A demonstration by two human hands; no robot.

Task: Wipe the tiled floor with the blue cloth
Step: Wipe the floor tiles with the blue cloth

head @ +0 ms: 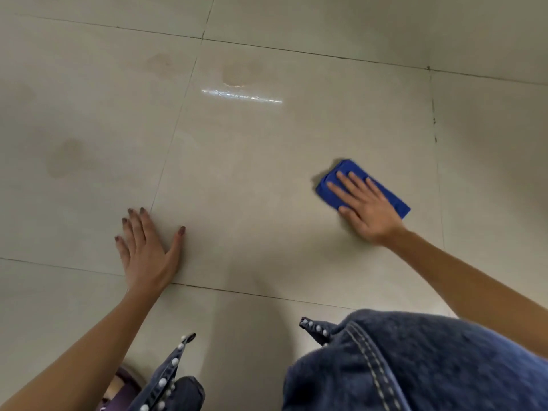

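A folded blue cloth (391, 194) lies flat on the beige tiled floor (252, 173), right of centre. My right hand (363, 204) presses on it with straight, spread fingers, covering most of its near side. My left hand (146, 250) rests flat on the bare tile at the lower left, fingers spread, holding nothing.
Several dull brownish stains mark the tiles: one (241, 74) far ahead, one (160, 63) to its left, another (66, 157) at mid left. A bright light reflection (241, 96) streaks the floor. My denim-clad knees (415, 363) with pearl studs fill the bottom edge.
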